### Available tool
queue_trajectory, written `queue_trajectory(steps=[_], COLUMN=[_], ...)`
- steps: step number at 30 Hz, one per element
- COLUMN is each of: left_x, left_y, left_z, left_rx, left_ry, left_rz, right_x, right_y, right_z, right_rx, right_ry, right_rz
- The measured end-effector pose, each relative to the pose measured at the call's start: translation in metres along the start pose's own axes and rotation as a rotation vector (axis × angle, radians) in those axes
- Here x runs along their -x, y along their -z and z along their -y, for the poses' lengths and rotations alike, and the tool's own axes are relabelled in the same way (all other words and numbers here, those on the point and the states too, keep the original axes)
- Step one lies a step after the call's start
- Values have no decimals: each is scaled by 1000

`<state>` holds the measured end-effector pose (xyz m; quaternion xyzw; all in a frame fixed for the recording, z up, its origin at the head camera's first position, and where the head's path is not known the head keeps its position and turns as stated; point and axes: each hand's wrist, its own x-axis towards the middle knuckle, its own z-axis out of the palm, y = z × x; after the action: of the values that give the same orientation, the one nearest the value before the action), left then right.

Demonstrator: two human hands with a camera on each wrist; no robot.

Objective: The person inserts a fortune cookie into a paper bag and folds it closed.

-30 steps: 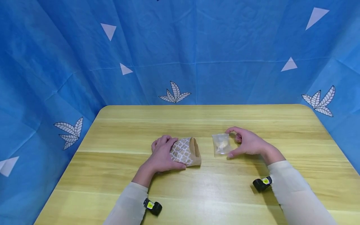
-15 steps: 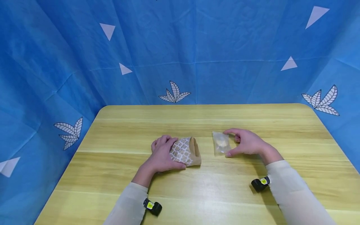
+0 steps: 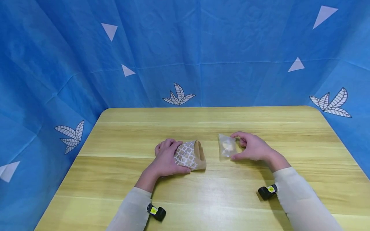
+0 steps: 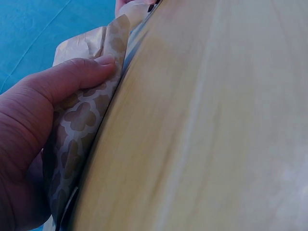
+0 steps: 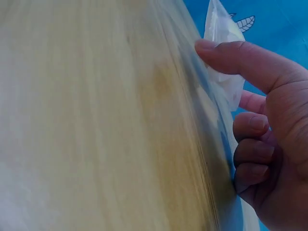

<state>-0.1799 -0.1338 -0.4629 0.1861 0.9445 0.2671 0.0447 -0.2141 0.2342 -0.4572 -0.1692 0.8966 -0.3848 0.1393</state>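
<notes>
Pinching the clear packet (image 3: 227,147), the right hand (image 3: 252,147) has tilted it more upright since earlier; the left hand (image 3: 166,158) still grips the patterned paper bag (image 3: 190,155) on the counter (image 3: 214,192).

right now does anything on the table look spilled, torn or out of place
Nothing stands out. The patterned paper bag lies on its side on the wooden table with its mouth open toward the clear packet, held by the left hand. The right hand pinches the packet, which looks intact. No spill shows.
</notes>
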Motion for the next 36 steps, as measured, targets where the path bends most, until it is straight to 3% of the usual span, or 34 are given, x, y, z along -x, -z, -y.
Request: queue_trajectory(steps=[8,17,36], left_x=[-1,-1,-1], left_y=[-1,-1,0], left_z=[1,1,1], left_rx=[3,-6,0], left_ry=[6,-2,-4], left_rz=[-4,-13,-9], right_x=[2,2,-6], right_y=[-2,-12,-33], right_z=[3,14,45], right_rx=[-77,-122,-263], right_ry=[40,146,242], right_rz=[12,-2,79])
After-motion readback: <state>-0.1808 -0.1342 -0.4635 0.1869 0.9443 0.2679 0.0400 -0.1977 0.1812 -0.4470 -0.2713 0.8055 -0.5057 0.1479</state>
